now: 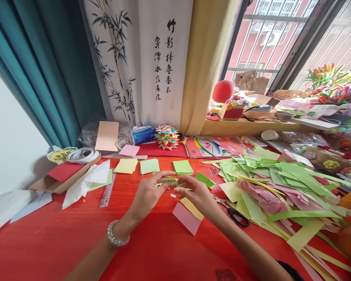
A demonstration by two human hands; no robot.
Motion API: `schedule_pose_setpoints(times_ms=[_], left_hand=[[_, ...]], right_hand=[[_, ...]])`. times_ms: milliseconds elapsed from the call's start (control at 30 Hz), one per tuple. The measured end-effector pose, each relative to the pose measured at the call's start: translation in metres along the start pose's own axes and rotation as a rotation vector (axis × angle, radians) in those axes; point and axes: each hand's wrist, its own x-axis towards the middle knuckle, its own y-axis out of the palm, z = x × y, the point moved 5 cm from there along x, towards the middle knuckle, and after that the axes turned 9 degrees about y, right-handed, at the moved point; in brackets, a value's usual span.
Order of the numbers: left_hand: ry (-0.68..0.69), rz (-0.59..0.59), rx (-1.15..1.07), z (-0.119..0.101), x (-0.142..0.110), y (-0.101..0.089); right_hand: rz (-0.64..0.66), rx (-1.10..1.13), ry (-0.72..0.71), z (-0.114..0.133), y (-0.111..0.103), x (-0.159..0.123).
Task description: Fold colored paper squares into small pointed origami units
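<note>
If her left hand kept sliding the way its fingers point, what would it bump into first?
Probably the right hand: the left hand points rightward, and both pinch the same small green paper piece between them.

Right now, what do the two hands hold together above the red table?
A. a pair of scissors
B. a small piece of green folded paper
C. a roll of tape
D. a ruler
B: the left hand and the right hand pinch a small green folded paper between their fingertips, while the scissors, the tape roll and the ruler lie untouched on the table.
</note>
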Motion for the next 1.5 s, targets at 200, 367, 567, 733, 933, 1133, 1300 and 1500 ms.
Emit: schedule_pose_setpoints(times_ms=[200, 367, 567, 733, 933, 1133, 1300, 1500], left_hand=[[-0.048, 0.023, -0.052, 0.004, 0.002, 0.004], [-0.034, -0.012, 0.061, 0.005, 0.004, -0.003], [-0.072, -0.046, 0.028, 0.009, 0.003, -0.002], [-0.052, 0.045, 0.067, 0.01, 0.006, 0.002], [0.009, 0.026, 0.127, 0.008, 0.002, 0.004], [0.005, 0.062, 0.099, 0.01, 0.004, 0.004], [0.029, 0.056, 0.143, 0.003, 0.001, 0.005], [-0.037, 0.007, 0.093, 0.013, -0.001, 0.007]], right_hand=[[0.054, -0.03, 0.02, 0.0, 0.006, -0.001], [0.071, -0.011, 0.044, 0.0, 0.005, -0.001], [0.047, -0.177, 0.044, -0.002, 0.006, -0.001], [0.117, -0.06, 0.094, -0.006, 0.009, 0.001], [0.136, -0.163, 0.045, -0.006, 0.014, 0.001], [0.117, -0.192, 0.02, -0.005, 0.014, 0.002], [0.153, -0.202, 0.011, -0.002, 0.013, -0.002], [0.176, -0.154, 0.078, -0.002, 0.015, -0.004]])
